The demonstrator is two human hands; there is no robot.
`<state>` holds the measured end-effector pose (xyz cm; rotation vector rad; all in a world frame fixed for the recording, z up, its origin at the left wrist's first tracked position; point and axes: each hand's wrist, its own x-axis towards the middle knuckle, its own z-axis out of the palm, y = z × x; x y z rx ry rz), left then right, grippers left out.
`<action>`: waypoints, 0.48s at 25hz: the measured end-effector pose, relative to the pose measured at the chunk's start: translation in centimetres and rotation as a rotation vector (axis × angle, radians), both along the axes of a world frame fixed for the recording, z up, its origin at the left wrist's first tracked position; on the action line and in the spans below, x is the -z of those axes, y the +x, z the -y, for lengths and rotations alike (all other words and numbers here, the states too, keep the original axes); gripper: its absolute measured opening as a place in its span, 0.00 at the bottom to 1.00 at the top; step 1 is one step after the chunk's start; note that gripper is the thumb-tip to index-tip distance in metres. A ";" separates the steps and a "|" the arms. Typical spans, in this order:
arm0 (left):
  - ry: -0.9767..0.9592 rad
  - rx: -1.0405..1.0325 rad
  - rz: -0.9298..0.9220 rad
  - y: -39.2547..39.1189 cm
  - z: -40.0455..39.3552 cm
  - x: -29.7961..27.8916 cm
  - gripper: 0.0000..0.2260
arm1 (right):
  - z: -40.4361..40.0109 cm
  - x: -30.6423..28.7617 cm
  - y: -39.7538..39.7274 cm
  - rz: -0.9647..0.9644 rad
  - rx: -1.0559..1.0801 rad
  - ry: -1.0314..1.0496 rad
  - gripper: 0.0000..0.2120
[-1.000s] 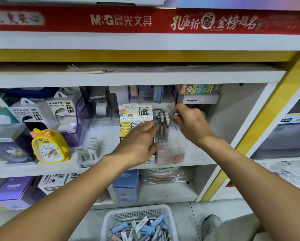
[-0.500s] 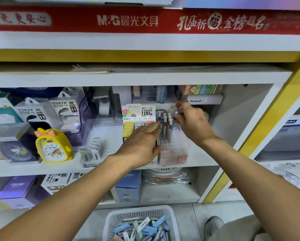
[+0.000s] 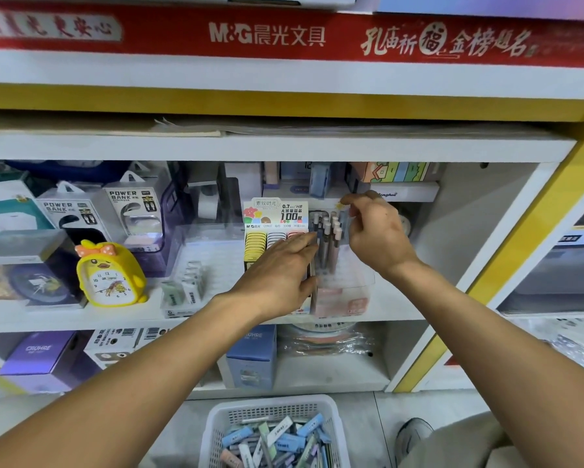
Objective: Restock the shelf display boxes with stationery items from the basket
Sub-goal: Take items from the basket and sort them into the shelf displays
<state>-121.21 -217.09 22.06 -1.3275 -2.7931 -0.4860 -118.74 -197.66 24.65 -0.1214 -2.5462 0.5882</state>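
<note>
Clear plastic display box (image 3: 348, 282) holds upright pens (image 3: 327, 238) on the shelf (image 3: 115, 315). The left hand (image 3: 280, 271) lies flat-fingered against its left side. The right hand (image 3: 375, 231) pinches something small over the pens.

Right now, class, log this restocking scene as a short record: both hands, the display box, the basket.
left hand: flat, fingers straight, against the pencils
right hand: fingers curled above the pencils; grip unclear
pencils: upright in the clear display box
basket: white, on the floor, holds small stationery packs
neighbour: lead refill box, left of the pencils
</note>
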 end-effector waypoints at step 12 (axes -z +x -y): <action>-0.003 0.111 -0.267 3.5 7.1 1.7 0.25 | 9.9 6.0 6.2 0.510 -0.407 0.112 0.17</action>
